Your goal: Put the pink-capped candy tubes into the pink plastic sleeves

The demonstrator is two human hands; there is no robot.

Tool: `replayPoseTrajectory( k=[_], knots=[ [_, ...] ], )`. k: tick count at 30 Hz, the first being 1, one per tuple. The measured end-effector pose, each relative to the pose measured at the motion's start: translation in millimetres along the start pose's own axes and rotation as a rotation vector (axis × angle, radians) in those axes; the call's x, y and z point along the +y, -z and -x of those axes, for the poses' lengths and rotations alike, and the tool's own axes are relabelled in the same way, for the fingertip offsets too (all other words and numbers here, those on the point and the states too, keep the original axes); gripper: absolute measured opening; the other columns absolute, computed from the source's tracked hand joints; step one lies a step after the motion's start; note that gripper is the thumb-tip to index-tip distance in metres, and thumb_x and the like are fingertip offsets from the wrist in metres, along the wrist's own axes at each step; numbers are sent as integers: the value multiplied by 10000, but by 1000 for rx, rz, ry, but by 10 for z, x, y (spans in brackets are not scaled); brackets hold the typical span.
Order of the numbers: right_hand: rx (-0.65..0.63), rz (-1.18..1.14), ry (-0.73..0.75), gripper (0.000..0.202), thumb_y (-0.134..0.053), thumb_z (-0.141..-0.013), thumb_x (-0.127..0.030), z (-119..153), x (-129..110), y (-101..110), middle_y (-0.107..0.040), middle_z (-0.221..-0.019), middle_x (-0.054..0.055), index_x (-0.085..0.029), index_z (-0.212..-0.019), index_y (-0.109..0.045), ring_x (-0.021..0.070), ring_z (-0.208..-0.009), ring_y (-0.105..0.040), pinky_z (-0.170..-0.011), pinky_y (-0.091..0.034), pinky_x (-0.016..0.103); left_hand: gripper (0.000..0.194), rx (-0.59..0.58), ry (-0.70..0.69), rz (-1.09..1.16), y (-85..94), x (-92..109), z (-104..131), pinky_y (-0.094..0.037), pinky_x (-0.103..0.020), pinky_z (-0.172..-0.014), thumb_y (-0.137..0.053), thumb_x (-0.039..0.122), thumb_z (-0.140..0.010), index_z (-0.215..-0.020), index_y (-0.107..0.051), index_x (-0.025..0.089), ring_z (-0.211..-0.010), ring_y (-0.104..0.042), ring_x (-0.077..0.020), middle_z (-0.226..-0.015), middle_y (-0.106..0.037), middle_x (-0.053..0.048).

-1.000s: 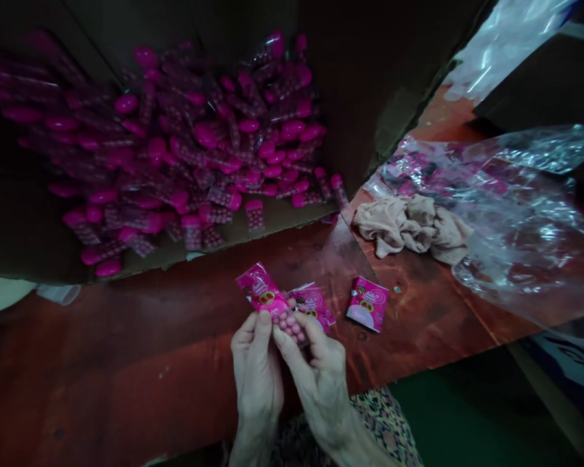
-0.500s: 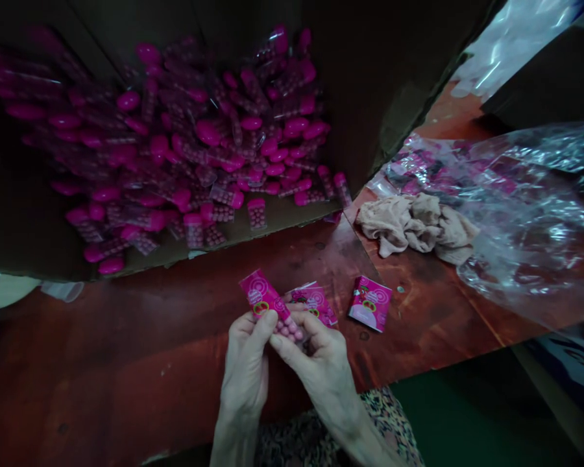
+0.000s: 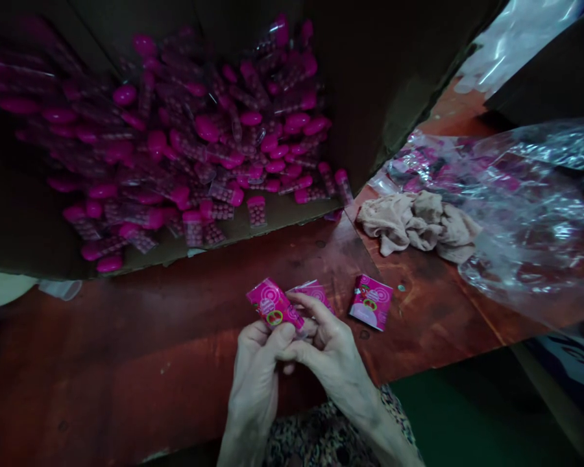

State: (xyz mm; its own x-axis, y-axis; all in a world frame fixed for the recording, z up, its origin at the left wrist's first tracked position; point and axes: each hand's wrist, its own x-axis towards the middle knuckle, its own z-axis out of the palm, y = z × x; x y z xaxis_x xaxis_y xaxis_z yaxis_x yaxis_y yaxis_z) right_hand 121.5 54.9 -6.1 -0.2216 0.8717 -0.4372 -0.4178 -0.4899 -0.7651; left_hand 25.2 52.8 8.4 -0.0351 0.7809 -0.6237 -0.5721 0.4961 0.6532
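Between both hands is a bright pink printed label sleeve [image 3: 272,303], tilted up to the left. My left hand [image 3: 255,366] pinches its lower edge with the thumb on top. My right hand [image 3: 338,353] closes on the lower right end, where a small candy tube was visible a moment before; the fingers now hide most of it. Just behind the right fingers lies a loose pile of pink printed labels [image 3: 318,292]. To the right rests a neat stack of the same labels [image 3: 371,303] on the table.
A cardboard box [image 3: 394,84] lies open toward me, holding many pink-capped candy tubes [image 3: 257,212]. Right of it are a crumpled beige cloth [image 3: 413,220] and a clear plastic bag [image 3: 525,240] with pink items. The reddish wooden table [image 3: 102,363] ends near my lap.
Both hands have shifted slightly right and down. The pink candies that showed below the sleeve are now covered by the sleeve and fingers.
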Motion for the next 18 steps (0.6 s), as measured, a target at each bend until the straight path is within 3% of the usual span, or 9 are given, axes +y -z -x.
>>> replayPoseTrajectory(
  k=[6, 9, 11, 13, 14, 16, 18],
  knots=[
    [-26, 52, -19, 431, -691, -591, -119, -26, 49, 67, -624, -592, -57, -193, -1003, -590, 67, -372, -521, -358, -457, 173, 141, -125, 40, 19, -14, -41, 28, -355, -170, -402, -704, 251, -650, -643, -684, 112, -426, -432, -54, -529, -595, -21],
    [-61, 263, 65, 377, -685, -636, -155, 4, -2, 82, -633, -606, -47, -209, -1002, -615, 76, -402, -519, -408, -465, 203, 137, -84, 61, 41, 28, -18, 15, -406, -187, -446, -714, 255, -640, -640, -682, 122, -461, -486, -75, -557, -622, -28],
    [-58, 466, 184, 391, -684, -672, -214, 9, -135, 161, -634, -600, -41, -224, -1055, -602, 110, -468, -550, -484, -492, 246, 140, -7, 28, 41, 141, 39, 32, -479, -227, -572, -708, 273, -648, -676, -691, 137, -614, -586, -133, -661, -670, -49],
    [106, 719, 387, 401, -664, -712, -289, -32, -344, 341, -650, -670, -9, -219, -1098, -581, 152, -581, -588, -594, -510, 297, 163, 111, -62, 22, 368, 122, 80, -495, -305, -753, -683, 303, -670, -737, -697, 155, -869, -609, -214, -844, -700, -74],
    [258, 869, 507, 405, -644, -733, -318, -75, -463, 472, -653, -752, 22, -207, -1116, -571, 171, -654, -597, -648, -505, 321, 169, 201, -107, 5, 522, 167, 117, -482, -336, -812, -682, 319, -662, -744, -694, 171, -940, -594, -238, -875, -703, -68],
    [544, 1213, 708, 411, -575, -789, -329, -211, -688, 792, -606, -989, 104, -177, -1169, -539, 231, -864, -573, -771, -463, 382, 197, 478, -182, -4, 872, 257, 222, -467, -394, -858, -673, 390, -631, -740, -679, 227, -991, -579, -272, -841, -713, -33],
    [720, 1499, 704, 347, -537, -809, -287, -404, -843, 1128, -555, -1034, 147, -150, -1127, -565, 263, -910, -532, -748, -442, 391, 245, 641, -187, -14, 1196, 331, 370, -439, -445, -897, -621, 455, -629, -821, -660, 308, -1061, -545, -287, -881, -714, 28]
  ],
)
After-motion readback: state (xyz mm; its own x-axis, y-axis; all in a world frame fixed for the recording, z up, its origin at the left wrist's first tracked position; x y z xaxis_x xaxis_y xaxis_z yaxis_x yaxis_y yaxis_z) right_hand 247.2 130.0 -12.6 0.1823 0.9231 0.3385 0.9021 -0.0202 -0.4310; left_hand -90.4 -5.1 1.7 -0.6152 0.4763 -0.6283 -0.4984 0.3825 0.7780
